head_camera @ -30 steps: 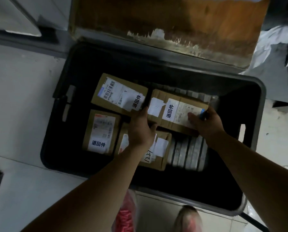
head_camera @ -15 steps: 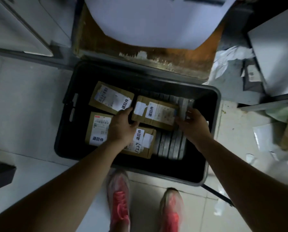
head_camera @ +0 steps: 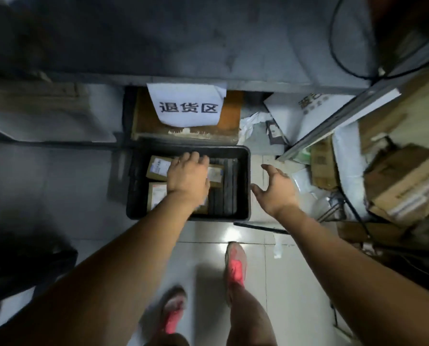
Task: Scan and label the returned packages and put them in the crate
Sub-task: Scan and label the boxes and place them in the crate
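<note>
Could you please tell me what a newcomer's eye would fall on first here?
Probably the white paper sign beyond the black crate, which holds labelled cardboard packages on its left side. Next, the two bare hands: the left hand spread over the packages, the right hand open just outside the crate's right rim.

Right hand (head_camera: 278,188) let go of the package (head_camera: 214,174) and swung out of the crate (head_camera: 244,196) toward three o'clock; left hand (head_camera: 188,176) released too.

Left hand (head_camera: 188,177) hovers over packages (head_camera: 158,166) in the crate (head_camera: 244,196), perhaps touching them.
</note>
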A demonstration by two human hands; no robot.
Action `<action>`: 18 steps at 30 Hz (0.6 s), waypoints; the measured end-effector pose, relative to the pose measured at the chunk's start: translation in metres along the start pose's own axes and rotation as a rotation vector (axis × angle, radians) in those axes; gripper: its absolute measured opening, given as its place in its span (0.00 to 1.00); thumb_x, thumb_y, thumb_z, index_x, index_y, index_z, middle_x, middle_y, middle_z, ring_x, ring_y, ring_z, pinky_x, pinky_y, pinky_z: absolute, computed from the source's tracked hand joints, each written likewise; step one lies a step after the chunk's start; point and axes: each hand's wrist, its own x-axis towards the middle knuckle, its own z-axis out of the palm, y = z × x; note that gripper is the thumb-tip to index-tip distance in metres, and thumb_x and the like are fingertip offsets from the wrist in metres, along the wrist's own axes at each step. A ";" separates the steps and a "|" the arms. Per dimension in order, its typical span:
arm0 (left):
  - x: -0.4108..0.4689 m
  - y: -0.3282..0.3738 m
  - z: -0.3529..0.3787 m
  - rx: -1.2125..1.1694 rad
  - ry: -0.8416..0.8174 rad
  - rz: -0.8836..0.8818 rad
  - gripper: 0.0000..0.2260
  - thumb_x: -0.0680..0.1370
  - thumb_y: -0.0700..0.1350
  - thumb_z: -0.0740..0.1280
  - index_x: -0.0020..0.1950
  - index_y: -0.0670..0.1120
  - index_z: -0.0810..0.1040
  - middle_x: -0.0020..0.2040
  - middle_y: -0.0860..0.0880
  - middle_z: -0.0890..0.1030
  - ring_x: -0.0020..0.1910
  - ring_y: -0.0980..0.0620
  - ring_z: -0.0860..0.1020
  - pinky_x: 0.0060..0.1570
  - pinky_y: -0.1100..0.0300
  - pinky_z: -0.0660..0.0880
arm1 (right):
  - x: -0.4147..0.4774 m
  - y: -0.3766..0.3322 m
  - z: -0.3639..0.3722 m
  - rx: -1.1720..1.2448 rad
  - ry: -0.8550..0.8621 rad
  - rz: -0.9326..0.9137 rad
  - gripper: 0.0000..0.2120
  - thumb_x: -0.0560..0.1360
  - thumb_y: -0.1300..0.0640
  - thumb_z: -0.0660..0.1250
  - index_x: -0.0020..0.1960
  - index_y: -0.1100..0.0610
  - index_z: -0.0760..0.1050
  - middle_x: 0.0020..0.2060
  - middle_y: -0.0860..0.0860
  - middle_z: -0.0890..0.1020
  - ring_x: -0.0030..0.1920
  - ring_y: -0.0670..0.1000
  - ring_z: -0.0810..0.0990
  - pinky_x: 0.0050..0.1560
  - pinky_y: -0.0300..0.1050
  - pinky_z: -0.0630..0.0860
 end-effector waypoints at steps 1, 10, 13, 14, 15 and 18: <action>-0.013 0.008 -0.021 0.022 0.007 0.027 0.22 0.79 0.53 0.64 0.72 0.48 0.69 0.66 0.46 0.74 0.66 0.45 0.70 0.62 0.49 0.67 | -0.022 -0.004 -0.019 -0.001 0.022 0.023 0.29 0.78 0.48 0.69 0.75 0.53 0.66 0.71 0.54 0.73 0.70 0.59 0.70 0.68 0.53 0.71; -0.156 0.092 -0.166 0.095 0.163 0.400 0.19 0.80 0.53 0.62 0.69 0.49 0.70 0.65 0.46 0.74 0.65 0.45 0.70 0.61 0.49 0.68 | -0.258 0.008 -0.153 -0.081 0.213 0.212 0.30 0.78 0.42 0.66 0.76 0.51 0.64 0.72 0.52 0.71 0.71 0.57 0.69 0.66 0.55 0.72; -0.203 0.135 -0.194 0.164 0.174 0.523 0.20 0.80 0.55 0.61 0.71 0.50 0.69 0.66 0.47 0.74 0.66 0.45 0.71 0.61 0.50 0.68 | -0.341 0.033 -0.180 -0.113 0.260 0.260 0.29 0.78 0.41 0.65 0.74 0.51 0.65 0.72 0.52 0.71 0.71 0.57 0.69 0.67 0.55 0.71; -0.218 0.151 -0.201 0.186 0.185 0.562 0.21 0.80 0.56 0.61 0.71 0.50 0.69 0.66 0.47 0.74 0.66 0.46 0.72 0.61 0.50 0.69 | -0.367 0.045 -0.187 -0.111 0.286 0.282 0.28 0.78 0.42 0.65 0.74 0.51 0.66 0.71 0.52 0.72 0.70 0.57 0.70 0.67 0.55 0.72; -0.234 0.170 -0.206 0.204 0.197 0.602 0.21 0.80 0.56 0.61 0.71 0.50 0.69 0.66 0.48 0.74 0.66 0.46 0.72 0.61 0.51 0.70 | -0.393 0.058 -0.195 -0.108 0.312 0.310 0.27 0.78 0.42 0.65 0.74 0.51 0.66 0.70 0.52 0.72 0.69 0.57 0.70 0.66 0.56 0.72; -0.281 0.229 -0.215 0.229 0.228 0.703 0.21 0.80 0.56 0.60 0.71 0.51 0.69 0.64 0.49 0.74 0.65 0.47 0.72 0.59 0.52 0.70 | -0.465 0.104 -0.212 -0.083 0.388 0.394 0.28 0.77 0.41 0.65 0.74 0.51 0.66 0.71 0.52 0.72 0.70 0.57 0.70 0.67 0.55 0.71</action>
